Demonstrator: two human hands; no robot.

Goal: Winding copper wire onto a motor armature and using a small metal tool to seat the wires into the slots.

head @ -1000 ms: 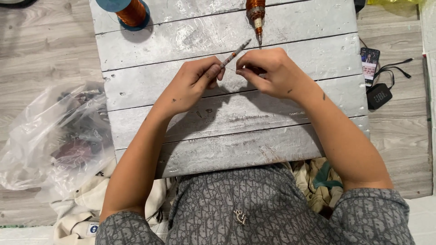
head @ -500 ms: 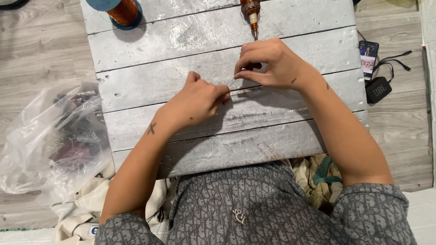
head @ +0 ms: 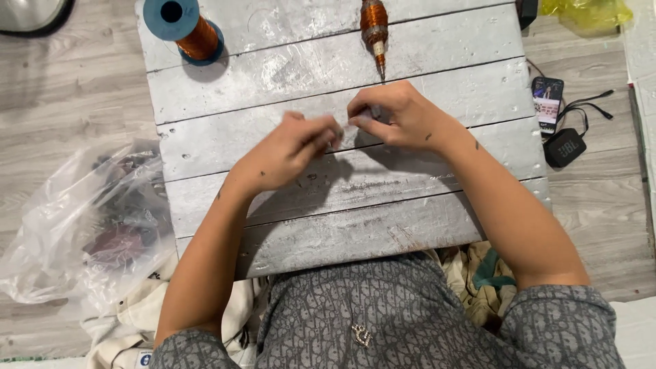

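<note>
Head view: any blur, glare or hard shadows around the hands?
Head view: left hand and right hand are motion-blurred at the fingertips; soft shadows fall beneath them on the grey plank board; mild sheen on the clear plastic bag.

Whitewashed grey plank board [head: 287, 75], blue-ended copper-orange wire spool [head: 188, 31], grey patterned shirt [head: 383, 314], black phone [head: 548, 102]

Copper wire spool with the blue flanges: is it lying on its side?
No, the copper wire spool stands upright on the grey plank board, at its far left corner.
</note>
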